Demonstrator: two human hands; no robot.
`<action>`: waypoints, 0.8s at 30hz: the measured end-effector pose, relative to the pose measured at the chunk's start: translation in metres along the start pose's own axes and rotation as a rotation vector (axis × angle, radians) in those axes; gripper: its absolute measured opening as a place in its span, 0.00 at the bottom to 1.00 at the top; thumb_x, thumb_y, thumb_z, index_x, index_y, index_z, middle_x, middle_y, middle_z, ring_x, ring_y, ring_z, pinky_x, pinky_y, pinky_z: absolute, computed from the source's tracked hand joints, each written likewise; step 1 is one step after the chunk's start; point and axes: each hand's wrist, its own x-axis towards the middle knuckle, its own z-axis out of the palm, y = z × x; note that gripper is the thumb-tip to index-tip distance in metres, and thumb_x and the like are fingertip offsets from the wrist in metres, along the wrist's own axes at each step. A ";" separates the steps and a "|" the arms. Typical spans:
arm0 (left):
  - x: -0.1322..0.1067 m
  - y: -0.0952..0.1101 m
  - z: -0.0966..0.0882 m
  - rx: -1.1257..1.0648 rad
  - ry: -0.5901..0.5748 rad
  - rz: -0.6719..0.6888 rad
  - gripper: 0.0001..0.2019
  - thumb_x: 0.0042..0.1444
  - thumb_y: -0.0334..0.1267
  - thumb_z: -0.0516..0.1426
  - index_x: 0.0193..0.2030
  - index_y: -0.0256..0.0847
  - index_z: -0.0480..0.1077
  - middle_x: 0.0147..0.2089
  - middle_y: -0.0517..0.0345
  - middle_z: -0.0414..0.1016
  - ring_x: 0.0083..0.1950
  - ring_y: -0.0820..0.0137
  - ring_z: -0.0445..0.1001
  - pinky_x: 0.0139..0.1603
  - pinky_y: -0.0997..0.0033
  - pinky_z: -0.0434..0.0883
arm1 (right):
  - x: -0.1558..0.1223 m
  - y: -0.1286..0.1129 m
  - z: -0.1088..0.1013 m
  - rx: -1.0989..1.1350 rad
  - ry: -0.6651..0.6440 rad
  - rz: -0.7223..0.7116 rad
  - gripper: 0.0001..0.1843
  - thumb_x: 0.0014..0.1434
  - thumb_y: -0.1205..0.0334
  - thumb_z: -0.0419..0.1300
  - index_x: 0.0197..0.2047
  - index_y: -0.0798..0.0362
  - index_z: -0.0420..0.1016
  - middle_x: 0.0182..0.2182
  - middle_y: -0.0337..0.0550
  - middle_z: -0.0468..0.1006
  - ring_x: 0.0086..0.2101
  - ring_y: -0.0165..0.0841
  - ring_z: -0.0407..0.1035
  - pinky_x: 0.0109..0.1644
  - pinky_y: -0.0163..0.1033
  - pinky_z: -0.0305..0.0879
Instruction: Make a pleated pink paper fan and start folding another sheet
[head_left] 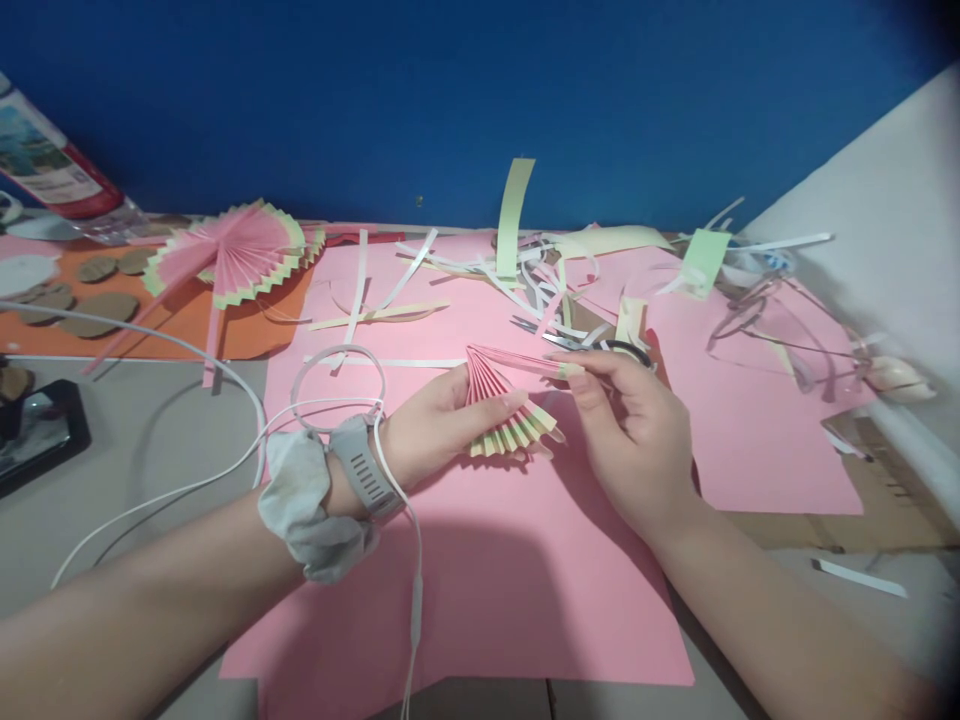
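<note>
A pleated pink paper fan (491, 385) with a yellow-green edge is held between both hands, partly spread from its point at the upper left. My left hand (442, 415) grips the spread pleats, thumb on top and the other fingers mostly hidden beneath. In my right hand (630, 430), thumb and forefinger pinch the green-tipped end of a still-folded bundle of the same fan. Pink paper sheets (465, 590) lie under the hands. Just behind the right hand rests a pair of scissors (626, 350) with dark handles, partly covered.
Finished-looking pink and green fans (247, 250) lie on orange paper (277, 335) beside cardboard discs (97, 313). Paper strips (525, 275) are heaped at the back; glasses (795, 340) lie right. A white cable (416, 590) crosses my left wrist. A bottle (67, 170) and a phone-like black object (45, 435) are left.
</note>
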 end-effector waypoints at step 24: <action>0.000 0.000 -0.001 0.043 0.106 0.140 0.14 0.58 0.47 0.59 0.37 0.36 0.72 0.31 0.54 0.77 0.30 0.69 0.77 0.31 0.67 0.77 | 0.001 -0.004 -0.002 0.013 -0.240 -0.105 0.17 0.68 0.60 0.49 0.54 0.43 0.73 0.49 0.40 0.79 0.49 0.35 0.73 0.53 0.43 0.70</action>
